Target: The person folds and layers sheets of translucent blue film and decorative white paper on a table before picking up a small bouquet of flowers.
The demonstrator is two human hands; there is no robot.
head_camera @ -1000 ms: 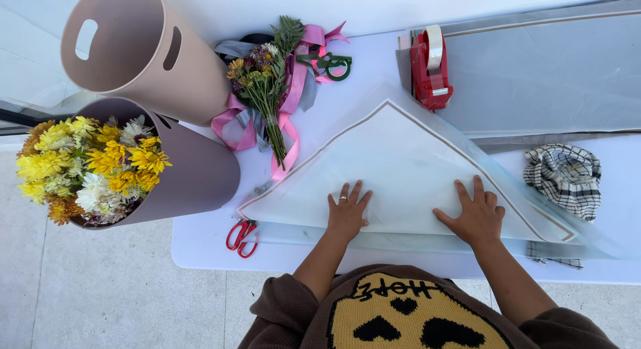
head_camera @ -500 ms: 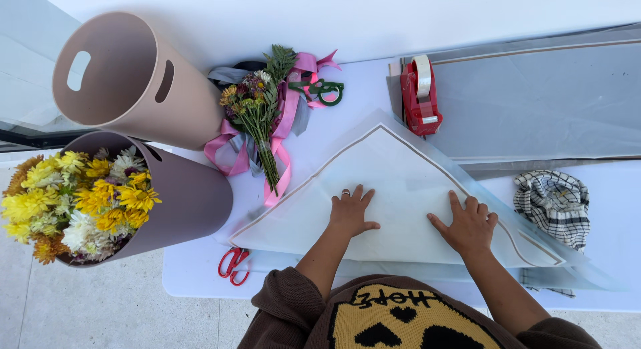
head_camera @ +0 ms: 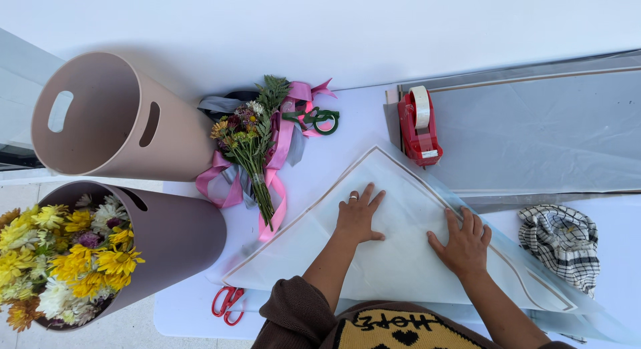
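A translucent white wrapping sheet (head_camera: 394,189) lies folded into a triangle on the white table (head_camera: 347,115), its peak pointing away from me. My left hand (head_camera: 358,215) presses flat on the sheet's middle, fingers spread, a ring on one finger. My right hand (head_camera: 462,241) presses flat near the sheet's right edge, fingers spread. Neither hand grips anything. A small bouquet (head_camera: 248,145) of mixed flowers with pink and grey ribbons (head_camera: 284,132) lies just left of the sheet.
A red tape dispenser (head_camera: 418,125) stands beyond the sheet. Grey wrapping sheets (head_camera: 547,132) lie at the right, a checked cloth (head_camera: 559,242) below them. Red scissors (head_camera: 227,303) sit at the front edge, green scissors (head_camera: 319,117) by the ribbons. An empty beige bucket (head_camera: 110,119) and a mauve bucket (head_camera: 177,235) of yellow flowers (head_camera: 60,259) stand left.
Both hands have slid a little farther up the folded sheet, still pressing flat on it. The view has shifted slightly.
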